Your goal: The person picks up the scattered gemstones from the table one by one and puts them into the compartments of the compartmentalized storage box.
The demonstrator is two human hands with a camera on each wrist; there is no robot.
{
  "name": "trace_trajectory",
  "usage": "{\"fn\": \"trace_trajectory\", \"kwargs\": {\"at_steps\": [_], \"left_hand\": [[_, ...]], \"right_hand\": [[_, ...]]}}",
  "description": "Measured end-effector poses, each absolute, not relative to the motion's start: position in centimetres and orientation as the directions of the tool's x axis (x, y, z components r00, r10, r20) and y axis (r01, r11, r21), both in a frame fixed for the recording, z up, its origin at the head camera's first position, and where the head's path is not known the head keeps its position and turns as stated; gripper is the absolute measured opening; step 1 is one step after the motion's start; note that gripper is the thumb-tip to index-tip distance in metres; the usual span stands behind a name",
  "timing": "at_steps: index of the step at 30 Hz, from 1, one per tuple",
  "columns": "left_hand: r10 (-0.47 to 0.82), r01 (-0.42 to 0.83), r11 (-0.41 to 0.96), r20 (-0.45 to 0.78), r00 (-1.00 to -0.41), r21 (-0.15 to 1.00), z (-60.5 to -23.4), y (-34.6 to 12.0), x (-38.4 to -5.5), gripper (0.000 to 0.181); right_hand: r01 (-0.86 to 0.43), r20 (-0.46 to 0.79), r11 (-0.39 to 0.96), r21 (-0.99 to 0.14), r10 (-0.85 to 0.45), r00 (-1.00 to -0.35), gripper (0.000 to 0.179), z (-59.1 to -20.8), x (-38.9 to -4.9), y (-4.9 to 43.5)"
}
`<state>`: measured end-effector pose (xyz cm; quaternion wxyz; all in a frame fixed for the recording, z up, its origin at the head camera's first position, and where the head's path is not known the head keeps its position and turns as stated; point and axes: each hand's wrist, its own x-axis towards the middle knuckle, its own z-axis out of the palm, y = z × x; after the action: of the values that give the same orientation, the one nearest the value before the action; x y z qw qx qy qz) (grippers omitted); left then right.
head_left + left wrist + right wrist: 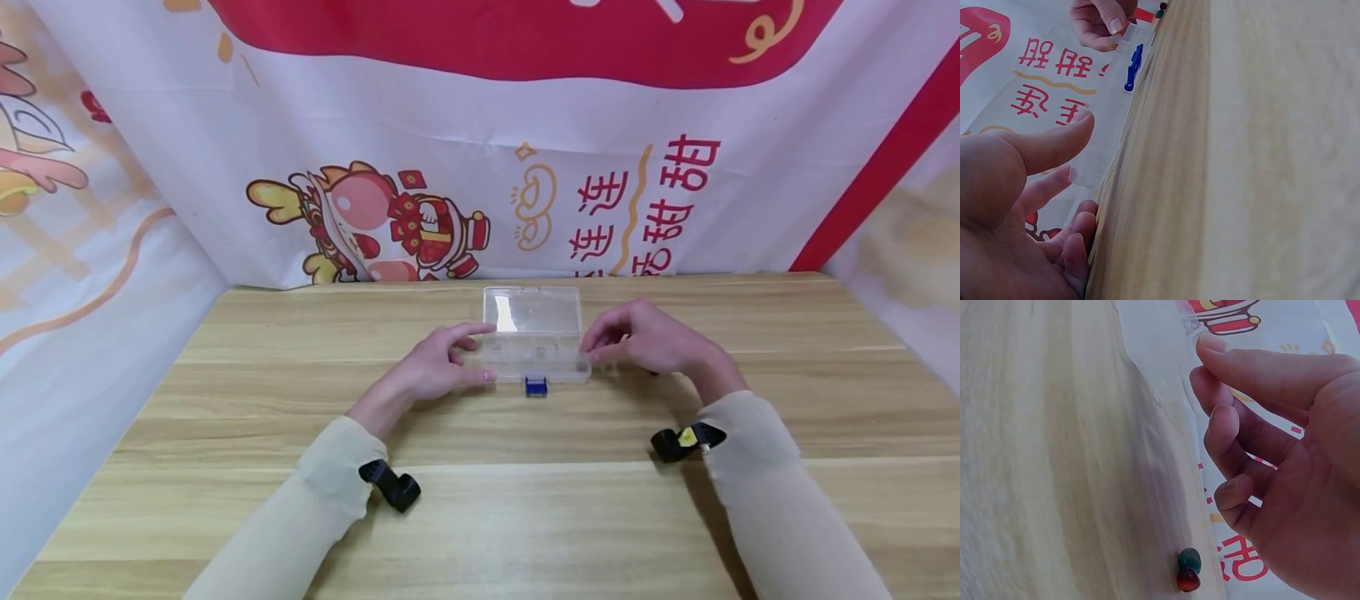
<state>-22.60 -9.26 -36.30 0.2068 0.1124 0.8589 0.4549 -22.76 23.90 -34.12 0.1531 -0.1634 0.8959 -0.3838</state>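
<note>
A clear plastic compartment box [535,371] rests on the table with its lid [536,308] raised at the back. My left hand [442,362] is at the box's left end, thumb near the front corner and index finger stretched toward the hinge side; its other fingers [1075,250] are loosely bent. My right hand [652,337] is at the right end, its thumb and index fingertips close at the rim, slightly apart, other fingers loosely curled. A blue latch [536,387] shows at the box's front. Small, indistinct pieces lie in the compartments.
On the wooden table [480,517], a dark green bead [1190,559] and a reddish-brown bead [1189,580] lie together beneath the right hand. A printed cloth [465,125] hangs behind the table's far edge.
</note>
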Motion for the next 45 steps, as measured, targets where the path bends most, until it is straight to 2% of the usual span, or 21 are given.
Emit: {"fn": "trace_trajectory", "kwargs": {"at_steps": [45], "left_hand": [[0.388,0.019,0.571,-0.249,-0.887,0.821,-36.2,-9.3,-22.7,0.070]], "right_hand": [[-0.211,-0.161,0.656,-0.725,-0.459,-0.874,0.005,-34.2,-22.6,22.4]]}}
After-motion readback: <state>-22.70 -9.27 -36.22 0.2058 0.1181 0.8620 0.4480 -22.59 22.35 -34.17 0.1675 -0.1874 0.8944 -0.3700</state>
